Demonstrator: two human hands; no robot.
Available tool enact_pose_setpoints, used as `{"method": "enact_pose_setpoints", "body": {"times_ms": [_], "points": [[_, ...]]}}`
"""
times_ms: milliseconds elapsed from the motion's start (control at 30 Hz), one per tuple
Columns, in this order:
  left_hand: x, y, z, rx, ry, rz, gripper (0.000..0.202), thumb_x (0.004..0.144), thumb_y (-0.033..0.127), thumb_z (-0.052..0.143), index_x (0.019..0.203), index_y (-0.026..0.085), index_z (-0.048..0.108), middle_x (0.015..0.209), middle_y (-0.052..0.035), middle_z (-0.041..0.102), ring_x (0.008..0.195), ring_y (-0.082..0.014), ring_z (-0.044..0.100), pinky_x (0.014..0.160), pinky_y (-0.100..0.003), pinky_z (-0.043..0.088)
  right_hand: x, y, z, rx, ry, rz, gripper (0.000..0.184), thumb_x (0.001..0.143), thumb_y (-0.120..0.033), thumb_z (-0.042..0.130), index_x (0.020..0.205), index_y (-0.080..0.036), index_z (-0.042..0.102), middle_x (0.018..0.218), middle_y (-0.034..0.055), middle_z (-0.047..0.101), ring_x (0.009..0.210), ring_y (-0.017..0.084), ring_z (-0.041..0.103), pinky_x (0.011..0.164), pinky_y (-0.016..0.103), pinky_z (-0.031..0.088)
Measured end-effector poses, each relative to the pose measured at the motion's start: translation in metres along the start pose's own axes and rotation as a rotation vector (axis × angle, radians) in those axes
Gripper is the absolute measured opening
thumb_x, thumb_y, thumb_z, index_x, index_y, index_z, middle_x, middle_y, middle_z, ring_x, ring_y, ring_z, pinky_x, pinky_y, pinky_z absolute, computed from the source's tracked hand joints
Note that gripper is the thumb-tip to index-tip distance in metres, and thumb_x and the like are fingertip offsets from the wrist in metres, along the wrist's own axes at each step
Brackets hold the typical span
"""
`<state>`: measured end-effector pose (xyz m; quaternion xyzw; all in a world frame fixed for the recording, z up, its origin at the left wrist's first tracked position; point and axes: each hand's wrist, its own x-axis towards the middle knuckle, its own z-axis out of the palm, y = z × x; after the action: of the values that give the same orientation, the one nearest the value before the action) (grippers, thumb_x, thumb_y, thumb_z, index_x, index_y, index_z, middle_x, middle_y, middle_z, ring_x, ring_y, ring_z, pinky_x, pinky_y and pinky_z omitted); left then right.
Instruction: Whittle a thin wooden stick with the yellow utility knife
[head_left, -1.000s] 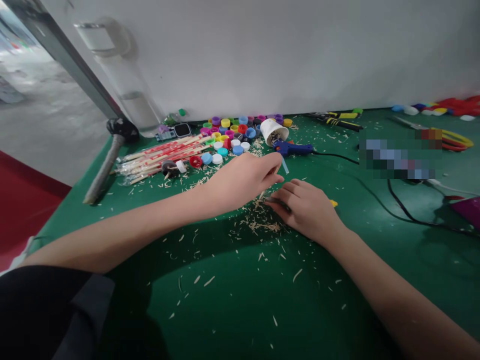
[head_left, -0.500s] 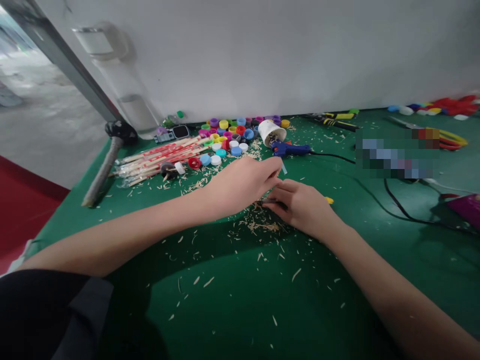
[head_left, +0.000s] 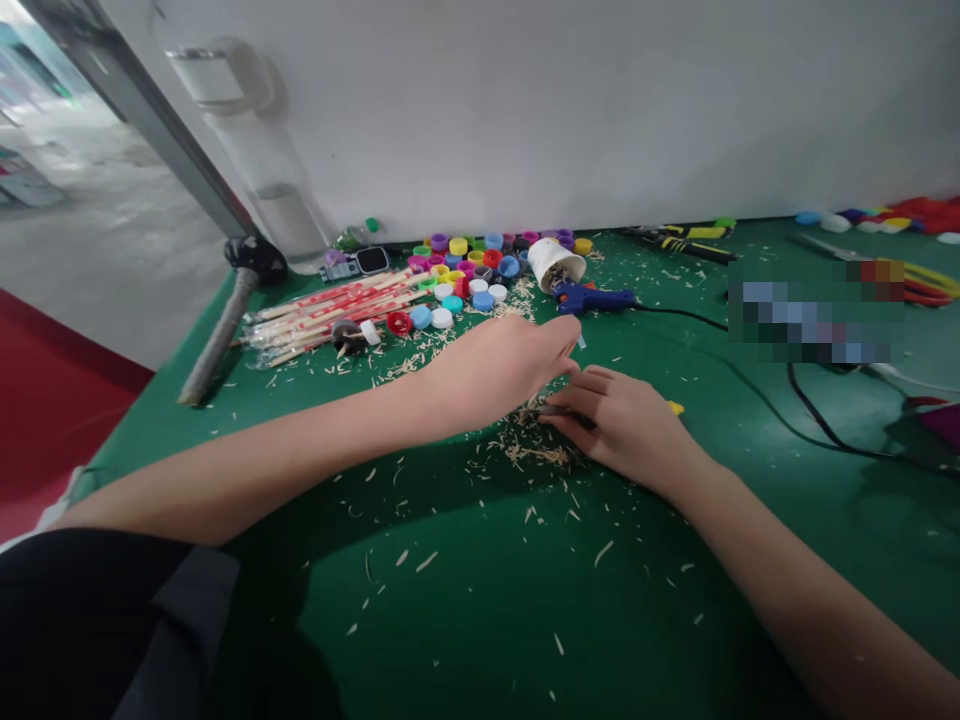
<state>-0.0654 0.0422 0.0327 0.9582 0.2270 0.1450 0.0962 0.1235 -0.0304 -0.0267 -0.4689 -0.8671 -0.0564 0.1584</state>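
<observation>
My left hand [head_left: 495, 370] reaches across the green table [head_left: 480, 600], its fingers pinched together on something small that I cannot make out. My right hand [head_left: 626, 425] lies just to its right, curled around a thin dark tool whose tip [head_left: 551, 410] pokes out toward the left hand. A yellow bit [head_left: 675, 407] shows behind the right hand. Both hands meet over a heap of pale wood shavings [head_left: 532, 450]. A blue glue gun [head_left: 592, 297] lies just beyond the fingertips.
Coloured bottle caps [head_left: 469, 270], a tipped white paper cup [head_left: 555, 263], wrapped chopsticks [head_left: 330, 312] and a hammer [head_left: 225, 325] lie at the back left. A black cable [head_left: 795, 400] runs right. Pliers [head_left: 682, 240] sit near the white wall.
The view has shifted slightly. My left hand's fingers have closed in on the right hand's tool tip; both hands stay over the shavings.
</observation>
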Motion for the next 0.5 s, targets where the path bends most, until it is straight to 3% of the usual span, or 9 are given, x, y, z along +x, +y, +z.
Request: {"method": "enact_pose_setpoints", "body": {"times_ms": [167, 500], "points": [[-0.0006, 0.0031, -0.0018, 0.034, -0.035, 0.021, 0.013, 0.095, 0.024, 0.039, 0.089, 0.016, 0.049, 0.06, -0.0002, 0.056, 0.045, -0.0081, 0.041, 0.041, -0.024, 0.019, -0.0028, 0.0007, -0.0038, 0.019, 0.088, 0.086, 0.021, 0.092, -0.034, 0.052, 0.086, -0.019, 0.066, 0.077, 0.0052, 0.064, 0.075, 0.019, 0.058, 0.059, 0.03, 0.041], [0.0001, -0.0014, 0.0018, 0.021, 0.015, -0.011, 0.014, 0.095, 0.029, 0.043, 0.087, 0.018, 0.047, 0.051, 0.0036, 0.047, 0.041, -0.007, 0.037, 0.042, -0.027, 0.015, -0.0026, -0.0023, -0.0028, -0.127, 0.081, -0.021, 0.023, 0.094, -0.031, 0.048, 0.085, -0.016, 0.063, 0.075, 0.0059, 0.064, 0.071, 0.019, 0.054, 0.06, 0.032, 0.04]]}}
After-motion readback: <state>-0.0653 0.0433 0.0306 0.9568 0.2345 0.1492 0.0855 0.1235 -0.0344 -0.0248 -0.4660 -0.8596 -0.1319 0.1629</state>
